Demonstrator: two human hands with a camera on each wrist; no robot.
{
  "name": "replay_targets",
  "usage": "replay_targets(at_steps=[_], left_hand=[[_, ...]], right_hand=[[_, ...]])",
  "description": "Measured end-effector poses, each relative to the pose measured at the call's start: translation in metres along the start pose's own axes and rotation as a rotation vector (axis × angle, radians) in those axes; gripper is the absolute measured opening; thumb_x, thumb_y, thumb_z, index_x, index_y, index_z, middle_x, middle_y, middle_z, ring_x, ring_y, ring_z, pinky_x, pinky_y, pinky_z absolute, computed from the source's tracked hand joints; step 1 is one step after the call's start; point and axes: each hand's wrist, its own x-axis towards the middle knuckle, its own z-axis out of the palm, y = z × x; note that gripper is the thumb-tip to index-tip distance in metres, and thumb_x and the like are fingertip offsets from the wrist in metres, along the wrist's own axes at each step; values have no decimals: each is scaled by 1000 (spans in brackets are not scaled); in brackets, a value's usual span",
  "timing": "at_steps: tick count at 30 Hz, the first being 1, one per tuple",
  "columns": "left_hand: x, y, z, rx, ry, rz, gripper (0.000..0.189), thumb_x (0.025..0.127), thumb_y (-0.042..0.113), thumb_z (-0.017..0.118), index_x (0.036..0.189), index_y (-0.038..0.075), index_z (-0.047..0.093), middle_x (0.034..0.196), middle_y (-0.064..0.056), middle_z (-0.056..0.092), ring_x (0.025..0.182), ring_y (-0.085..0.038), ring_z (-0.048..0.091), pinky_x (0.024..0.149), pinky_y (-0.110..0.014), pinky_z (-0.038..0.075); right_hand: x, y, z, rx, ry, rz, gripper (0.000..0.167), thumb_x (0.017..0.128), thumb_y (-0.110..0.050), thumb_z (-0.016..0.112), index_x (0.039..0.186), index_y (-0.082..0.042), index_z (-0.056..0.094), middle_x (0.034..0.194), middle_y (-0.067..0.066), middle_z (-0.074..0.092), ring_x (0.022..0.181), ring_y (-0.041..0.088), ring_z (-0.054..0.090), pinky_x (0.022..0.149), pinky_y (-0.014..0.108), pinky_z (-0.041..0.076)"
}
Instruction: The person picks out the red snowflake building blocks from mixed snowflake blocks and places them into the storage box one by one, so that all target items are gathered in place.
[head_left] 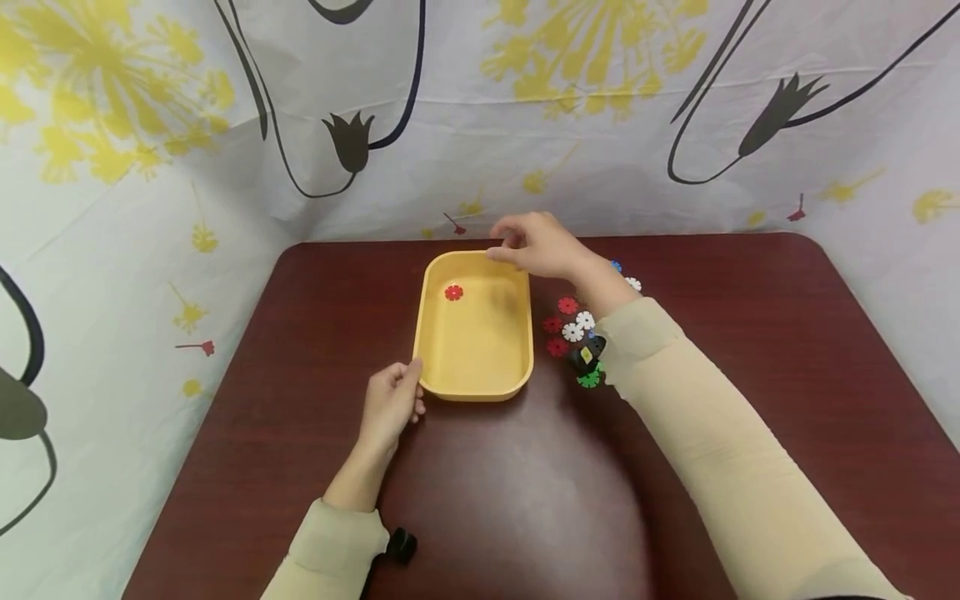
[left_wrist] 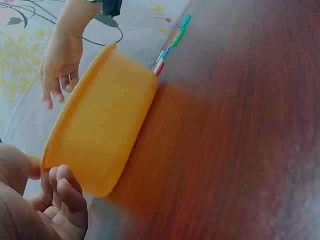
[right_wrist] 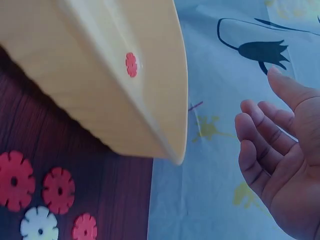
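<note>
A yellow plastic tray (head_left: 480, 350) sits on the table with one red notched disc (head_left: 453, 292) inside, toward its far left. My left hand (head_left: 390, 404) pinches the near left corner of the rim, thumb on top and fingers curled beneath; the left wrist view shows this grip on the tray wall (left_wrist: 102, 125). At the far right corner, my right hand (head_left: 543, 246) overlaps the rim in the head view. From the right wrist, that hand (right_wrist: 290, 160) appears apart from the tray, its fingers loosely bent and holding nothing.
Several notched discs in red, white (head_left: 573, 332), green (head_left: 589, 380) and blue lie right of the tray, partly hidden by my right forearm. The dark red wooden table (head_left: 330, 308) meets a flower-patterned cloth (head_left: 450, 167) at its back edge.
</note>
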Motion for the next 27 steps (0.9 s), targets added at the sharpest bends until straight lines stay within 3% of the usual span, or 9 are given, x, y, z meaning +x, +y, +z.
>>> replay_targets(at_steps=[7, 14, 27], left_hand=[[1, 0, 1, 10, -3, -7, 39, 103, 33, 61, 79, 3, 55, 65, -3, 55, 50, -12, 53, 42, -19, 41], [-3, 4, 1, -19, -3, -19, 35, 102, 31, 63, 83, 2, 57, 68, -6, 58, 52, -13, 55, 43, -19, 44], [0, 1, 1, -36, 6, -34, 36, 102, 33, 63, 86, 1, 59, 71, -6, 60, 55, -12, 56, 45, -19, 46]], right_hand=[[-22, 17, -8, 9, 38, 27, 39, 99, -31, 68, 130, -9, 64, 101, 9, 70, 80, 21, 67, 72, 38, 58], [-40, 38, -15, 58, 80, 92, 40, 98, -29, 69, 129, -5, 63, 102, 12, 68, 76, 24, 69, 71, 38, 60], [-67, 60, -20, 28, 136, 157, 43, 98, -40, 67, 128, -10, 64, 106, 11, 68, 88, 29, 66, 73, 40, 55]])
